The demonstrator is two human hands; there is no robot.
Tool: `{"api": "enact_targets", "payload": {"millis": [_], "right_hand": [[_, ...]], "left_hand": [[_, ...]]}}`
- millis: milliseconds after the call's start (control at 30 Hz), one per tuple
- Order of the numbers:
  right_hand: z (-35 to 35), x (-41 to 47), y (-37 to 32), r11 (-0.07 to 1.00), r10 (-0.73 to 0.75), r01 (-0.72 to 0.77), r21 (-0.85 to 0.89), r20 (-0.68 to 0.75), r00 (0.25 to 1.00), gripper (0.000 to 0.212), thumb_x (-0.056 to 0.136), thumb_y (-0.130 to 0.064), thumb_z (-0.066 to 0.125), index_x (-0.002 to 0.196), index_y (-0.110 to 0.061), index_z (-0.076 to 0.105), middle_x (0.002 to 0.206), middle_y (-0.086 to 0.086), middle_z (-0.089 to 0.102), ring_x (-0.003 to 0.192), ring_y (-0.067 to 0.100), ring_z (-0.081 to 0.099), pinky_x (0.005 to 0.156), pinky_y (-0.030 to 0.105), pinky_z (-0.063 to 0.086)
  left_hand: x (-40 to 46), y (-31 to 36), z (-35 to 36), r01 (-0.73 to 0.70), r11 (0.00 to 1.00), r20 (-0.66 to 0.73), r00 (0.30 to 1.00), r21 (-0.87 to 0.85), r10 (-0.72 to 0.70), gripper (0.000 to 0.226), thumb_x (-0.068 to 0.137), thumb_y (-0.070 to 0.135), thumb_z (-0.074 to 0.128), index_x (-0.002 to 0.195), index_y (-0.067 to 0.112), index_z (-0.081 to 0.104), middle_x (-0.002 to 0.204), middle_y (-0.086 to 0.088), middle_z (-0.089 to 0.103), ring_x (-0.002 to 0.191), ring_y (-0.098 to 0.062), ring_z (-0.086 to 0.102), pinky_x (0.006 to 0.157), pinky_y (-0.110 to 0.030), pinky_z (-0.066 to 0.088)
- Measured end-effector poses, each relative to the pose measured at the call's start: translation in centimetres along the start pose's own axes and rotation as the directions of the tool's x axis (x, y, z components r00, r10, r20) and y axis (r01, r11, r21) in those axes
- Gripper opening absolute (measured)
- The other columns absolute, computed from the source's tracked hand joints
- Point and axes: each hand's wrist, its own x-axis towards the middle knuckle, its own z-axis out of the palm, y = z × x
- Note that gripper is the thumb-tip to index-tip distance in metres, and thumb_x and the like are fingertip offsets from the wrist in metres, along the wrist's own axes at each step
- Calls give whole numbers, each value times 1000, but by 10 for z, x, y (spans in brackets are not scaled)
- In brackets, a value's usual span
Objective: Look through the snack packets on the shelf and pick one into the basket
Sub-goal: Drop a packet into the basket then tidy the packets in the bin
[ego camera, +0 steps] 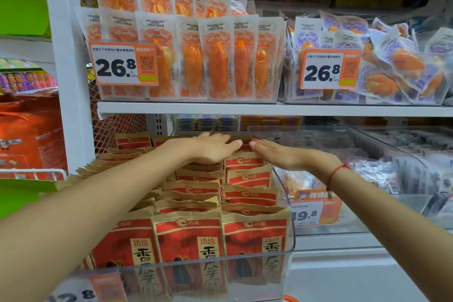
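Red-and-kraft packets: sunflower seed packets [188, 235] stand upright in rows inside a clear plastic bin [282, 256] on the lower shelf, front faces toward me.
Left hand: left hand [210, 148] lies palm down on the tops of the rear packets, fingers straight and close together, gripping nothing.
Right hand: right hand [282, 153] reaches over the right rear rows, fingers straight and flat, tips almost meeting the left hand's; whether it touches the packets I can't quite tell.
Wrist: a red string bracelet [337, 174] circles the right wrist.
Upper shelf: orange crab-stick packets [215, 56] stand upright in a clear tray behind a price tag [123, 64] reading 26.8; beside them, purple crab-stick packets [392, 61] lie heaped in another tray.
Right of bin: another clear bin [416, 154] holds pale packets, blurred.
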Motion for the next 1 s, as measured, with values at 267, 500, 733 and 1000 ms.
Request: {"api": "enact_targets", "payload": {"millis": [267, 500, 733, 1000], "right_hand": [[7, 16, 5, 991, 44, -41, 125, -23, 999, 56, 105, -41, 22, 149, -8, 30, 148, 10, 43, 138, 25, 39, 115, 32, 24], [10, -46, -9, 972, -154, 160, 174, -50, 987, 55, 104, -36, 32, 154, -23, 14, 162, -7, 5, 148, 8, 4, 112, 18, 10], [16, -126, -20, 976, -181, 165, 143, 104, 978, 73, 83, -65, 34, 149, -52, 6, 153, -35, -4, 139, -11, 1, 116, 22, 11], [24, -90, -7, 952, -285, 270, -147, -92, 954, 57, 100, -45, 29, 151, -19, 29, 157, -2, 29, 144, 10, 22, 116, 18, 11]], "left_hand": [[-6, 3, 3, -59, 995, 67, 996, 87, 53, 61, 106, 39, 24, 155, 16, -3, 164, -4, -3, 151, -22, -1, 121, -33, 2], [-10, 4, 4, -43, 990, -2, 999, 135, 44, 62, 102, 53, 10, 156, 22, 2, 164, -1, 1, 151, -25, 2, 122, -44, 7], [-81, 8, 2, -179, 983, -57, 983, -52, 176, 59, 103, 49, 13, 156, 21, 9, 163, 5, 3, 150, -13, 2, 121, -31, 1], [-127, 19, 20, -174, 974, -52, 982, 148, 183, 59, 103, 49, 7, 156, 24, 5, 163, 8, 2, 150, -12, 0, 120, -36, 1]]}}
